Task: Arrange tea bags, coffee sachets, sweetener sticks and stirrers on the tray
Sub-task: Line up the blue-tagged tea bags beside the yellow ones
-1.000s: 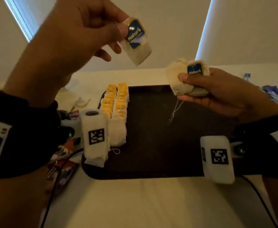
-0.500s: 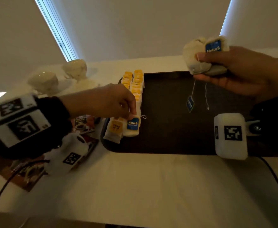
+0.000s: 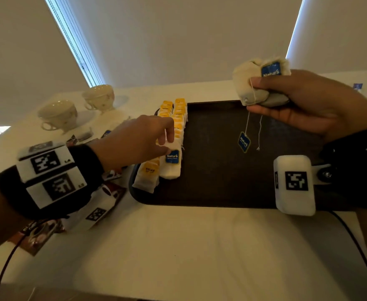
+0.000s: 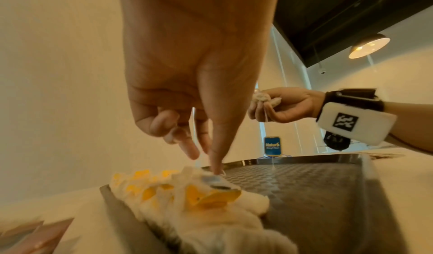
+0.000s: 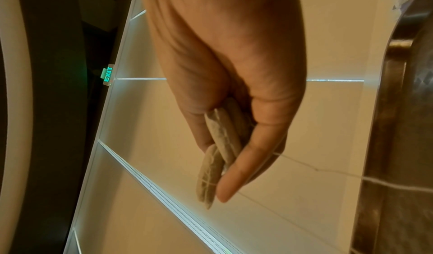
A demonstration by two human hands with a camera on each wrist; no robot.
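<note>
A dark tray [image 3: 232, 181] lies on the white table, with two rows of yellow-tagged tea bags [image 3: 179, 111] along its left side. My left hand [image 3: 166, 145] pinches the top of a blue-tagged tea bag [image 3: 171, 168] that lies at the near end of the right row. In the left wrist view the thumb tip [image 4: 216, 169] presses down onto that row [image 4: 187, 197]. My right hand [image 3: 252, 94] is raised over the tray's far right and grips a bundle of tea bags [image 3: 245, 79]. One blue tag [image 3: 243, 141] dangles from it on a string. The right wrist view shows the bundle [image 5: 220, 146] squeezed between thumb and fingers.
Two cream cups [image 3: 57, 115] [image 3: 99, 96] on saucers stand at the back left. Dark coffee sachets [image 3: 37, 233] lie left of the tray under my left wrist. Blue packets [image 3: 357, 86] show at the far right edge. A cable runs along the table's near right.
My left hand came down from high up with the blue-tagged tea bag and set it at the near end of the right row. One tag dropped loose from the right hand's bundle.
</note>
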